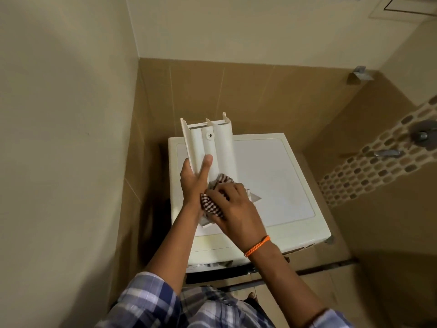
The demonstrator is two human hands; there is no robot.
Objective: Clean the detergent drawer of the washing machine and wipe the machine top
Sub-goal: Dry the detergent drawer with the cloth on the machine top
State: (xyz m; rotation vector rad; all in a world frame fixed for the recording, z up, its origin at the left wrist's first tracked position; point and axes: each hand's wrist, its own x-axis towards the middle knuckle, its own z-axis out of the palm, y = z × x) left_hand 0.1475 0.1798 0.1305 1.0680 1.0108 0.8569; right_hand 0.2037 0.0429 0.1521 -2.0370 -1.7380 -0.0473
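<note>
Head view, looking down into a tiled corner. A white moulded-plastic detergent drawer [208, 147] with three long channels is out of its slot and held above the cream, flat-topped washing machine [283, 185], its underside turned toward the camera and its far end tilted up and away. The left hand [192, 178] holds the drawer's near left edge: the grip is closed around the plastic, thumb lying along the middle ridge, fingers wrapped behind and mostly hidden. The right hand [233, 207], an orange braided cord [257, 245] at its wrist, presses a bunched brown-and-white checked cloth [214, 202] against the drawer's near end; its grip is curled shut on the cloth. Part of the drawer's grey front panel shows beneath the right hand.

Step in hand, as judged: wiping the outer surface of the removed drawer. The machine top looks not yet wiped; its front left corner lies beneath the hands. The next move probably calls for running the cloth along each channel toward the far end, then turning the drawer over to reach the compartments, with the left hand steady throughout.
</note>
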